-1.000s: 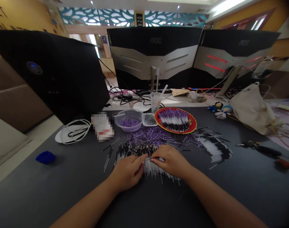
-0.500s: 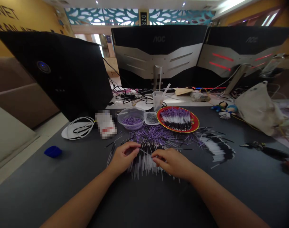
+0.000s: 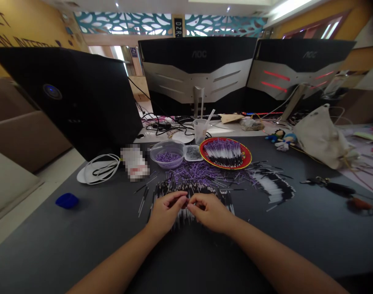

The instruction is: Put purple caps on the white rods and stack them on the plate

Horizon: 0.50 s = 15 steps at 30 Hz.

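Note:
Over a row of thin black-and-white sticks [image 3: 186, 188] that look like pen refills, both hands meet with fingertips almost touching. My left hand [image 3: 166, 210] is closed in a pinch, on the thin stick that shows between the hands in the earlier view; the fingers mostly hide it now. My right hand [image 3: 211, 211] pinches too, close to the left fingertips, and what it grips is hidden. Just beyond the row lies a heap of small purple pieces [image 3: 195, 173]. More purple pieces fill a clear round bowl [image 3: 152, 153].
A red plate [image 3: 249, 158] carries sticks with purple ends. Beside it are a small clear tray [image 3: 188, 159] and a plastic cup [image 3: 199, 131]. More sticks [image 3: 270, 188] lie to the right, near a keychain [image 3: 336, 188]. A blue cap-like object [image 3: 66, 200] sits at left; monitors [image 3: 198, 57] stand behind.
My hands have come together, the right one moving left towards the left one. The thin stick seen between them is now mostly hidden. The whole view has shifted slightly.

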Each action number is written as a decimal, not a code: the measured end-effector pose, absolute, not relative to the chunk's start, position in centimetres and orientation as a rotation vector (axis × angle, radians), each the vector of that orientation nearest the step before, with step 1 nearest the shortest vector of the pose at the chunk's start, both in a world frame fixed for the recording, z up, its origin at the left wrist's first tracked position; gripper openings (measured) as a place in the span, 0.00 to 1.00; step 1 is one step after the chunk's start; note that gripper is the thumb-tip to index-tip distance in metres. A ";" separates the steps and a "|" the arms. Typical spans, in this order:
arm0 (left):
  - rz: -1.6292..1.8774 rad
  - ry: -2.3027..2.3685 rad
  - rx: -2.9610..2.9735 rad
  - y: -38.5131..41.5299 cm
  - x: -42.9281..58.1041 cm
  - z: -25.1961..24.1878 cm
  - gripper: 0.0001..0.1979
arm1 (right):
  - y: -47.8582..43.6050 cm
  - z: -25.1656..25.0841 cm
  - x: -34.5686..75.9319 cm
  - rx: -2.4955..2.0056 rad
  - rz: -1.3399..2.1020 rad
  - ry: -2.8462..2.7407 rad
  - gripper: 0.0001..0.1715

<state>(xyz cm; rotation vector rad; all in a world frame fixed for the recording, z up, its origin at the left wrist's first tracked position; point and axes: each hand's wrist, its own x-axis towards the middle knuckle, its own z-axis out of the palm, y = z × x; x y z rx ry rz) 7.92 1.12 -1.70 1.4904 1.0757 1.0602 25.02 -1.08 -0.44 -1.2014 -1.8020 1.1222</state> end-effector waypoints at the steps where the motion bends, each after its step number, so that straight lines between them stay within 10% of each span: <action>1: 1.062 1.092 1.518 1.1 7.9 -1.7 0.16 | -1.0 -0.6 24.7 -1.198 1.191 -1.734 0.09; 9: 1.082 1.109 1.837 1.1 7.3 -1.7 0.15 | -0.6 -0.7 24.2 -1.225 1.390 -1.519 0.09; 15: 1.108 1.116 2.182 1.8 6.3 -2.0 0.13 | 3.7 1.5 29.8 -1.480 0.867 -1.539 0.13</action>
